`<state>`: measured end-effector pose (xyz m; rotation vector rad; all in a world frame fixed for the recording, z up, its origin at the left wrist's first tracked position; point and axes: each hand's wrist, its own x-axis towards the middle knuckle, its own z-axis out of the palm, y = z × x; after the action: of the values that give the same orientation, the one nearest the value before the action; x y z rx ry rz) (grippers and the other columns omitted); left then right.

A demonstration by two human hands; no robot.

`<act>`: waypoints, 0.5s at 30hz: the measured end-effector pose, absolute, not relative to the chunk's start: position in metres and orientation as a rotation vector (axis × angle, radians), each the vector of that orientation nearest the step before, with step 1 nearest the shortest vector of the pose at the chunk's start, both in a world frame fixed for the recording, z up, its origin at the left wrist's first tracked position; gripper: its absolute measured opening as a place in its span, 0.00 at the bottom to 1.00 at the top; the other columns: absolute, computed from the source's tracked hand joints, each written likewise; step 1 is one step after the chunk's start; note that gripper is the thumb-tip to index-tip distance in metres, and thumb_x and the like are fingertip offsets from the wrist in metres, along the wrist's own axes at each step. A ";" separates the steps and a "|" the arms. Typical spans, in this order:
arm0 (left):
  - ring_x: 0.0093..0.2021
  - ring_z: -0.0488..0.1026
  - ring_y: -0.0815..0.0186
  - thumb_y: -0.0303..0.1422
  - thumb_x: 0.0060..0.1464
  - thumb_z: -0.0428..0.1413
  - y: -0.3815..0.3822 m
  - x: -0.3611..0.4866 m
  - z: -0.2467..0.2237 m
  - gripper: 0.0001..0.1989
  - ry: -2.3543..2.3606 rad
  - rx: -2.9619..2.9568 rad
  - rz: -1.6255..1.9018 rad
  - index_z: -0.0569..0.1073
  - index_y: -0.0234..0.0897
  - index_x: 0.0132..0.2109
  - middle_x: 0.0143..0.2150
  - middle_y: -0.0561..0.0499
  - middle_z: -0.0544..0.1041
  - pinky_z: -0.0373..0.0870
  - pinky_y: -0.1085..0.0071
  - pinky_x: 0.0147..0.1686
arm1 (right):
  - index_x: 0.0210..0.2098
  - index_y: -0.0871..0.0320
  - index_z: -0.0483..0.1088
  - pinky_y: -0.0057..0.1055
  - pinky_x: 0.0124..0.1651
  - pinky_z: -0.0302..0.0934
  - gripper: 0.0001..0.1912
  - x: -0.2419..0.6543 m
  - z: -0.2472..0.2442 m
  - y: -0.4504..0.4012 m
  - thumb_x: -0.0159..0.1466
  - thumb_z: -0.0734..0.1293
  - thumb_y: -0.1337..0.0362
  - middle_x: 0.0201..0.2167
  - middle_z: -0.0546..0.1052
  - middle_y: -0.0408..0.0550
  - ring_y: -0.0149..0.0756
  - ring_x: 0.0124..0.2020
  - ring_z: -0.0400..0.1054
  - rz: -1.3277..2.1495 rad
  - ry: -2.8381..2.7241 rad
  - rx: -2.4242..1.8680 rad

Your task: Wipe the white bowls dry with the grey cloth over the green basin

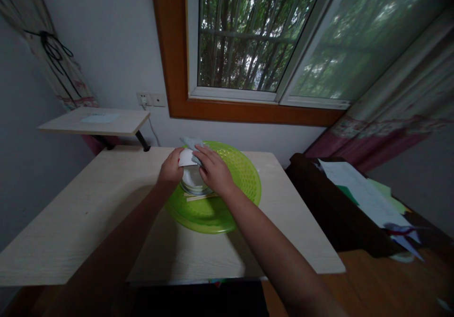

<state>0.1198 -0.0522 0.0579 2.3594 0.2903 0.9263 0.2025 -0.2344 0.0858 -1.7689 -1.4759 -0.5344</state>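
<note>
My left hand [171, 166] is closed on the edge of a white bowl [187, 158], held tilted above the basket. A light grey cloth [193, 143] is bunched in my right hand [213, 168], which presses it against the bowl's right side. Just below both hands, a small stack of white bowls [192, 179] stands in a round, bright green plastic basket [244, 177], partly hidden by my fingers. Several pale chopsticks [195, 198] lie in the basket in front of the stack.
The basket sits on a light wooden table [283, 203]. A raised shelf [124, 123] with a sheet of paper [101, 118] stands at the back left. Behind are a wall socket [151, 99] and a window. To the right, a dark cabinet [319, 203] bears papers [362, 189] and scissors [402, 232].
</note>
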 end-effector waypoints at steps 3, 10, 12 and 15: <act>0.53 0.76 0.53 0.23 0.48 0.50 -0.052 0.120 0.058 0.27 0.276 2.345 0.928 0.71 0.35 0.57 0.53 0.41 0.79 0.71 0.56 0.57 | 0.65 0.51 0.65 0.50 0.74 0.52 0.30 0.201 0.088 -0.234 0.65 0.63 0.75 0.69 0.67 0.50 0.42 0.73 0.53 -0.534 -1.518 -1.765; 0.51 0.76 0.54 0.24 0.50 0.50 -0.054 0.116 0.062 0.24 0.339 2.252 0.953 0.72 0.36 0.55 0.50 0.43 0.80 0.72 0.59 0.53 | 0.68 0.52 0.62 0.47 0.74 0.52 0.37 0.209 0.086 -0.234 0.61 0.63 0.79 0.70 0.65 0.51 0.40 0.71 0.57 -0.526 -1.411 -1.772; 0.50 0.76 0.55 0.25 0.50 0.50 -0.054 0.116 0.063 0.24 0.335 2.243 0.968 0.72 0.36 0.55 0.49 0.43 0.80 0.72 0.60 0.52 | 0.68 0.53 0.63 0.47 0.73 0.54 0.37 0.211 0.086 -0.234 0.61 0.63 0.79 0.68 0.67 0.52 0.40 0.70 0.59 -0.520 -1.364 -1.775; 0.50 0.76 0.56 0.26 0.50 0.50 -0.054 0.114 0.064 0.24 0.323 2.237 0.979 0.72 0.36 0.55 0.50 0.44 0.80 0.72 0.61 0.51 | 0.66 0.54 0.65 0.47 0.72 0.55 0.35 0.214 0.084 -0.234 0.61 0.63 0.78 0.67 0.69 0.53 0.41 0.68 0.62 -0.492 -1.302 -1.808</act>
<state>0.1143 -0.0544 0.0643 2.2368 0.3234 0.9791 0.2142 -0.2339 0.0842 -1.8077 -1.3017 -0.4919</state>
